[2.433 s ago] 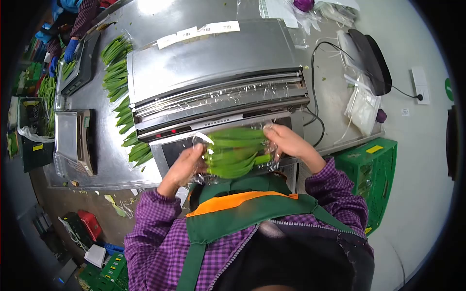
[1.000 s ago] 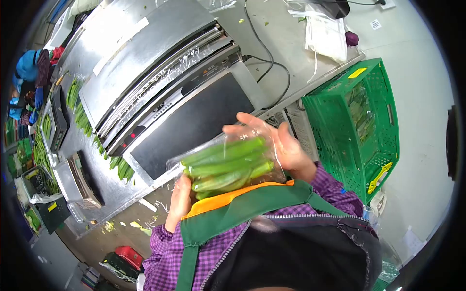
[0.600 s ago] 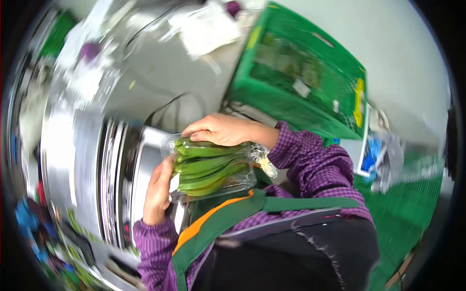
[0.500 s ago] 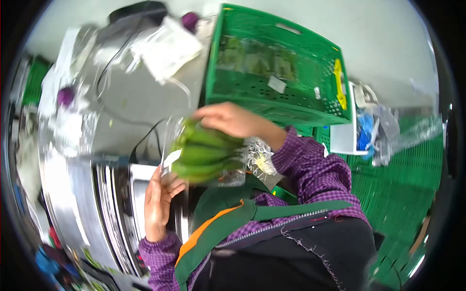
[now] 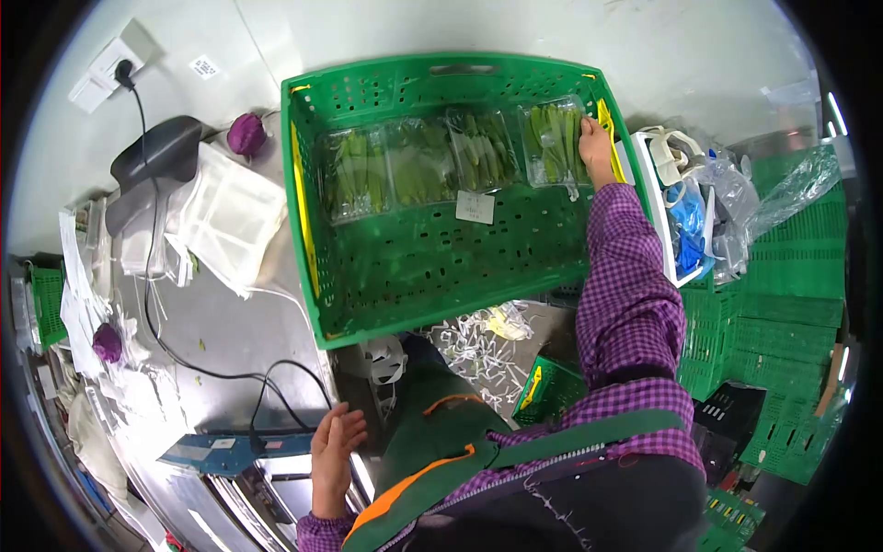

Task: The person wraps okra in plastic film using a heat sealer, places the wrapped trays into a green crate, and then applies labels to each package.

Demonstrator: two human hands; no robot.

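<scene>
**Inside the green crate, right hand at the end pack**

Within the large green perforated plastic crate [image 5: 441,253], I see four clear-wrapped packs of long green vegetables lined up along the far side. My right hand [image 5: 596,147] reaches in, fingers bent and touching the right edge of the rightmost clear pack [image 5: 554,143]; I cannot tell whether they pinch it. That pack lies flat, its stalks pointing away from me, just beside the yellow strip [image 5: 609,133] at the crate's right end. A white printed card [image 5: 475,207] sits on my side of the row.

My left hand [image 5: 337,451] holds nothing, palm up with fingers loosely spread, near the edge of the grey metal table [image 5: 225,322]. On it, a looped black cable [image 5: 158,313] runs below a round purple vegetable [image 5: 246,134].
</scene>
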